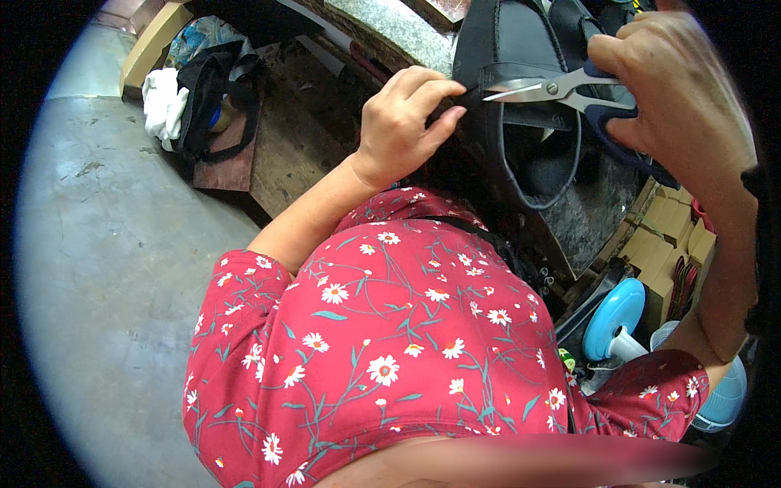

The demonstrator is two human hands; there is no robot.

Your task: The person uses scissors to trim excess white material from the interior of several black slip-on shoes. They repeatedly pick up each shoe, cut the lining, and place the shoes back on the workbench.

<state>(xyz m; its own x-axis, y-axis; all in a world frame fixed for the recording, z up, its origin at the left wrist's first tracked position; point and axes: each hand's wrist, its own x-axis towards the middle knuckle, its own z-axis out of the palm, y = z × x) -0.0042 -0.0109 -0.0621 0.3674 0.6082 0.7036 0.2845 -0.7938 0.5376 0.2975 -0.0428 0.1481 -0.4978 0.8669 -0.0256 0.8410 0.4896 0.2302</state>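
Note:
A black shoe (486, 122) lies on the work surface in front of me, its opening toward me and a strap across it. My right hand (671, 93) grips scissors (569, 85) with dark blue handles and silver blades. The blades lie slightly apart over the shoe's strap, tips pointing left toward its side edge. Just left of those tips is my left hand (403, 126), fingers curled and thumb close to the index finger beside the shoe. Anything between these fingertips is too small to make out.
Another black shoe (573, 28) lies behind, partly hidden. Cardboard boxes (663, 232), a light-blue disc on a white stem (614, 317) and a blue mesh cage (724, 398) stand at lower right. At upper left, a black bag (199, 102) and white cloth (163, 106) sit by a wooden board.

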